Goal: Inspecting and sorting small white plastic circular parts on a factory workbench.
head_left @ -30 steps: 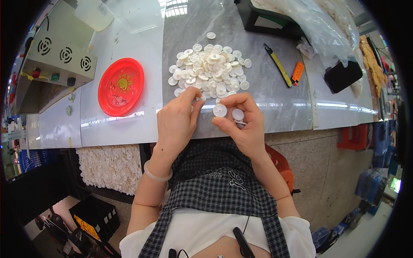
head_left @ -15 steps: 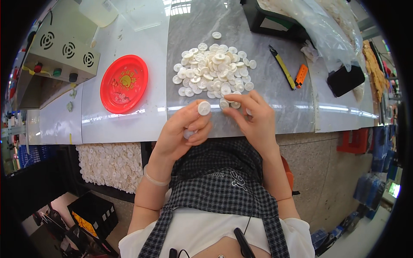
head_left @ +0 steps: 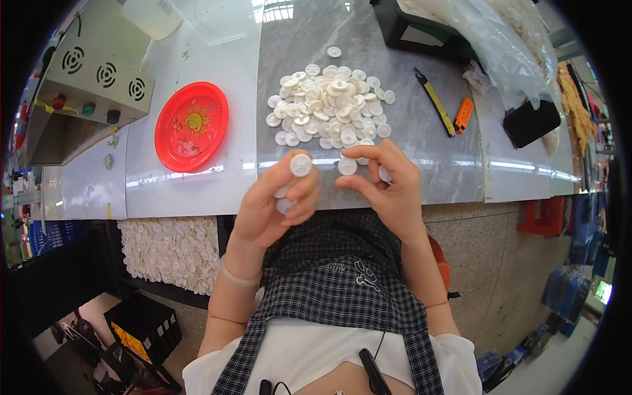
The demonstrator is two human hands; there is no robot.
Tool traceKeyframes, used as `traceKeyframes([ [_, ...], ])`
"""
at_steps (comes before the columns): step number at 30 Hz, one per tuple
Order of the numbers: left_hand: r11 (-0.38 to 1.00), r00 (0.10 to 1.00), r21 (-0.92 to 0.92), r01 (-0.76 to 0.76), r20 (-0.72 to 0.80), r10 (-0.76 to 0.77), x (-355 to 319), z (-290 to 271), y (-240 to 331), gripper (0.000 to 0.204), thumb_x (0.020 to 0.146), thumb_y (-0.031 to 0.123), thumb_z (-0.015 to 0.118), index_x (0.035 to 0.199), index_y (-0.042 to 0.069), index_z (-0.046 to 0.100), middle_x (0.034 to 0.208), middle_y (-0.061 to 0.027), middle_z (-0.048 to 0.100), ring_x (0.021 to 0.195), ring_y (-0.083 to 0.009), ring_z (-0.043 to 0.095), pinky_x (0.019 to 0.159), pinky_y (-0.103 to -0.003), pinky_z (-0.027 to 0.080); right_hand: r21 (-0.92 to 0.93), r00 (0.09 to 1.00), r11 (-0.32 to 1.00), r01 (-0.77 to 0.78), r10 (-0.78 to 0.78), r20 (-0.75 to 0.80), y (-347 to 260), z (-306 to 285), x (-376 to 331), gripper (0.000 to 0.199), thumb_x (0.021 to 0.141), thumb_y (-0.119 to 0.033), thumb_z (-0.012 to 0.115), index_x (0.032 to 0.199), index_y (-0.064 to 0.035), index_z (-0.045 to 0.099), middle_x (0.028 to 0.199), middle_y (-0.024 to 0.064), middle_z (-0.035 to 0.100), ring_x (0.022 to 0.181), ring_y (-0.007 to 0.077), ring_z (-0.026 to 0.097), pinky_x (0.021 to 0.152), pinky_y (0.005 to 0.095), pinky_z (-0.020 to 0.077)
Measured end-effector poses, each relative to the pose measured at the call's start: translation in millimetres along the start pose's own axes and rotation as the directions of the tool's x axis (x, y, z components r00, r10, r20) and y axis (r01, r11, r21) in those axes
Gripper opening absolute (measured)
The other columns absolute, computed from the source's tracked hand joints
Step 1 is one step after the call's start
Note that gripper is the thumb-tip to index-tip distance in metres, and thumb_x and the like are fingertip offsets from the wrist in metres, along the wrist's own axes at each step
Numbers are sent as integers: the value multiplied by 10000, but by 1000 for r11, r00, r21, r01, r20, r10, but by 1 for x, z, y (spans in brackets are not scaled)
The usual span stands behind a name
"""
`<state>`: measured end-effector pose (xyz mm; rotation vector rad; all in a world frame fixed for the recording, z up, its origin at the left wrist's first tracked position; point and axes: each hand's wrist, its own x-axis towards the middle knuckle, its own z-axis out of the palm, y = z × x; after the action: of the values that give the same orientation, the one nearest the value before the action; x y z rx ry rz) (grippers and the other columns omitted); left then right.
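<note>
Several round white plastic discs are in my left hand [head_left: 273, 201]; one white disc [head_left: 301, 165] faces up at its fingertips and others sit lower in the curled fingers. My right hand [head_left: 390, 181] pinches another white disc [head_left: 347, 166] between thumb and forefinger, just off the near edge of the heap. A further disc [head_left: 384, 174] shows between its curled fingers. Beyond both hands lies a loose heap of the same white discs [head_left: 332, 102], with one single disc [head_left: 334, 52] apart at the far side.
A red plate [head_left: 191, 126] lies left of the heap, beside a grey metal machine [head_left: 99, 72]. To the right are a yellow-and-black cutter knife [head_left: 434, 102], an orange cutter [head_left: 464, 116] and a black bin [head_left: 421, 33]. Below the table's left part stands a container of white pieces [head_left: 170, 253].
My right hand has lifted its disc slightly and turned it face up. The left hand has shifted a little left, and more discs now show in its fingers.
</note>
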<state>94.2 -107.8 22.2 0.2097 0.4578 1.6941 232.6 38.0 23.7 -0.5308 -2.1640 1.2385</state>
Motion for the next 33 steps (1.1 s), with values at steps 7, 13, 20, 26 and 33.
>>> traceKeyframes([
  [7, 938, 952, 179, -298, -13, 305, 7, -17, 24, 189, 977, 199, 383, 1045, 61, 493, 995, -158, 568, 656, -135, 507, 403, -189, 373, 155, 999, 987, -40, 44, -25, -10, -1, -1, 386, 611, -90, 874, 957, -64, 705, 687, -70, 375, 592, 28, 324, 514, 189, 248],
  [13, 913, 938, 230, -336, -2, 345, 5, -32, 38, 204, 960, 224, 520, 969, 31, 585, 831, -46, 572, 607, -103, 475, 438, -189, 346, 273, 997, 958, -83, 81, 18, -6, -6, -3, 353, 664, -36, 836, 976, -52, 671, 691, -69, 375, 584, 17, 325, 504, 176, 241],
  [20, -270, 746, 946, 179, 48, 665, 15, -12, 25, 134, 797, 117, 738, 916, 62, 710, 587, -5, 433, 506, -106, 375, 486, -281, 309, 947, 963, 208, -246, 164, 215, 6, -9, 1, 174, 888, -92, 565, 1051, -52, 519, 757, -12, 469, 616, 39, 364, 486, 165, 257],
  [26, -273, 775, 940, 207, 13, 632, 17, -13, 24, 152, 783, 144, 749, 903, 63, 704, 597, -37, 473, 490, -136, 399, 475, -299, 326, 334, 997, 941, -56, 35, 69, 6, 4, 20, 113, 863, -70, 629, 966, -25, 645, 733, -19, 499, 676, 65, 487, 518, 208, 379],
  [33, -237, 771, 952, 194, 2, 637, 7, -8, 11, 139, 792, 79, 734, 915, 26, 698, 564, -15, 396, 509, -75, 344, 483, -259, 286, -347, 977, 915, 206, -172, 126, 0, 44, 28, 134, 804, -197, 708, 921, -131, 696, 756, 37, 570, 629, 228, 606, 554, 330, 480],
])
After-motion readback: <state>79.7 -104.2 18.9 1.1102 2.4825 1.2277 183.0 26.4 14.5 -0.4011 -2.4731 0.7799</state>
